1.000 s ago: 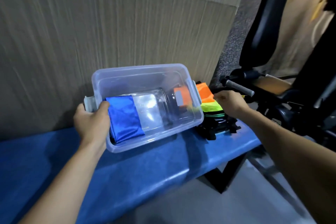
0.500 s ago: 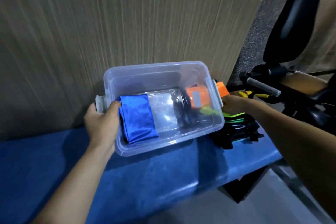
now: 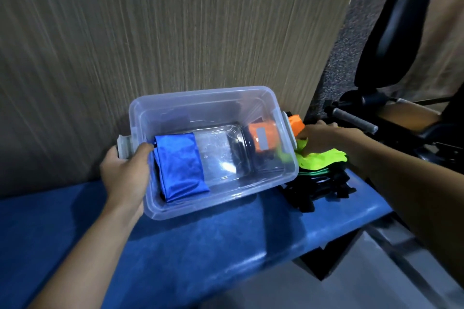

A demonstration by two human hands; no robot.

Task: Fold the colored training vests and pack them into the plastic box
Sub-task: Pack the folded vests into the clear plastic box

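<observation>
Left hand (image 3: pixel 125 170) is gripping the plastic box (image 3: pixel 251 187) rim, thumb inside; right hand (image 3: pixel 324 139) is grasping the orange vest (image 3: pixel 295 124) on the pile.

The right hand (image 3: pixel 316 137) hides the top of the vest pile (image 3: pixel 320 163), and its fingertips cannot be made out. Through the box wall (image 3: pixel 285 133) the orange vest (image 3: pixel 266 137) looks warped. The picture's edges cut off the desk (image 3: pixel 200 246) and the black chair (image 3: pixel 401 20).
</observation>
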